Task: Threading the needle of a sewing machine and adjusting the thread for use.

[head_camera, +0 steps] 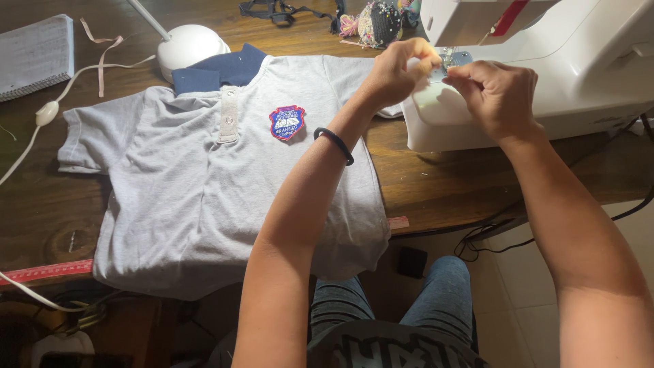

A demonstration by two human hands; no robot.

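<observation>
Now both hands are working at the needle area (449, 58) of the white sewing machine (545, 75): left hand (395, 71) and right hand (494, 95) pinching closed, seemingly threading; what they grip is too fine to see. Steady, precise fingers are needed next.

White sewing machine (545, 75) upright on the wooden table's right side

Crowded at the needle: both hands close together under the sewing machine (545, 82) head, gap apparently slim. Open wood right of grey shirt (204, 177); lamp base (191, 44) and pincushion (378, 24) block the far edge.
</observation>
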